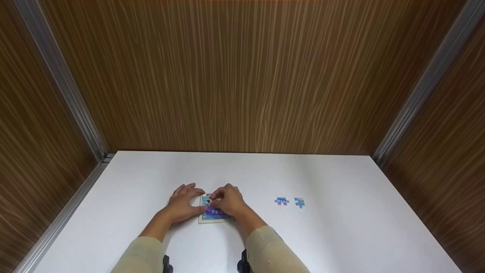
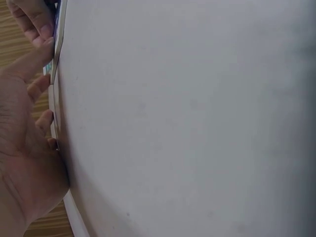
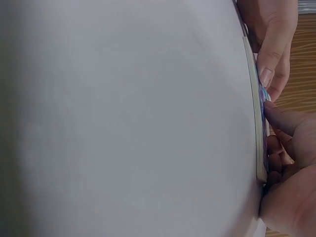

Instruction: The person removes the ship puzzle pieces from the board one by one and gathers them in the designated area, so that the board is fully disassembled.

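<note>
A small jigsaw puzzle (image 1: 216, 217) with a blue and purple picture sits in a pale-edged tray (image 1: 212, 222) on the table. My left hand (image 1: 183, 204) lies along its left side, thumb extended onto the picture and index fingertip at the top left corner. My right hand (image 1: 229, 201) reaches over from the right with curled fingers, thumb and index fingertip pinching at a puzzle piece (image 1: 208, 201) near the left thumb. Those fingers cover much of the picture. In the right wrist view the right thumb (image 3: 284, 118) touches the puzzle's face, close to the left thumb (image 3: 269, 64).
Two loose puzzle pieces lie to the right of the hands: a blue and pink one (image 1: 282, 201) and a blue one with orange (image 1: 299, 202). The white table (image 1: 341, 227) is bounded by wood-grain panels (image 1: 242, 76) at the back and sides, with metal posts in the corners.
</note>
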### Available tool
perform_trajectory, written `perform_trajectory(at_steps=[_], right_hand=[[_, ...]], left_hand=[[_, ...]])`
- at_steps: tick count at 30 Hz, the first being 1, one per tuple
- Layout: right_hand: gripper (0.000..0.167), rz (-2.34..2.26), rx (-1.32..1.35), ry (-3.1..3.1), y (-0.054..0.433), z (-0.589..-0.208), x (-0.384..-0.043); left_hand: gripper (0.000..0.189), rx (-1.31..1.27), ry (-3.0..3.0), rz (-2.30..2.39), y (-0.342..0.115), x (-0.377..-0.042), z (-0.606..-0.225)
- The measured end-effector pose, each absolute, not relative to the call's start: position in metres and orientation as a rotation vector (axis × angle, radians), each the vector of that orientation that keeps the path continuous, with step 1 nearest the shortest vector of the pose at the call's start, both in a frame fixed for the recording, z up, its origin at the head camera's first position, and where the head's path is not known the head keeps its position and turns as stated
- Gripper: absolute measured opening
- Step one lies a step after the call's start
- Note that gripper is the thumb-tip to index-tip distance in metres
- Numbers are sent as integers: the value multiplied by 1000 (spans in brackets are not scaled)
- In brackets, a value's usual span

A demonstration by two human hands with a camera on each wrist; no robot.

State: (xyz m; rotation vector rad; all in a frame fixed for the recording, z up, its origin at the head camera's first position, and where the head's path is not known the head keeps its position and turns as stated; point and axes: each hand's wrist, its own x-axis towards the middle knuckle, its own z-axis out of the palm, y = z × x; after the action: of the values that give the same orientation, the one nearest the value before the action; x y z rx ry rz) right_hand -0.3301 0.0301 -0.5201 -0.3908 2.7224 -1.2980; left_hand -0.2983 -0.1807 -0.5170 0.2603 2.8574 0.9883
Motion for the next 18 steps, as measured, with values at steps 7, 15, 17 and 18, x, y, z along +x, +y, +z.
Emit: perform_trajectory(at_steps=[7, 15, 17, 18], right_hand=[[9, -1283, -388, 2728, 30, -521, -330], [10, -1263, -408, 2749, 30, -520, -331], [10, -1265, -398, 2748, 30, -521, -331], [10, -1266, -393, 2750, 30, -521, -332]], left_hand=[[60, 246, 2867, 949, -182, -299, -520], [60, 231, 2858, 991, -181, -299, -520], [60, 232, 2853, 1005, -181, -299, -519], [60, 233, 2851, 1010, -181, -299, -519]])
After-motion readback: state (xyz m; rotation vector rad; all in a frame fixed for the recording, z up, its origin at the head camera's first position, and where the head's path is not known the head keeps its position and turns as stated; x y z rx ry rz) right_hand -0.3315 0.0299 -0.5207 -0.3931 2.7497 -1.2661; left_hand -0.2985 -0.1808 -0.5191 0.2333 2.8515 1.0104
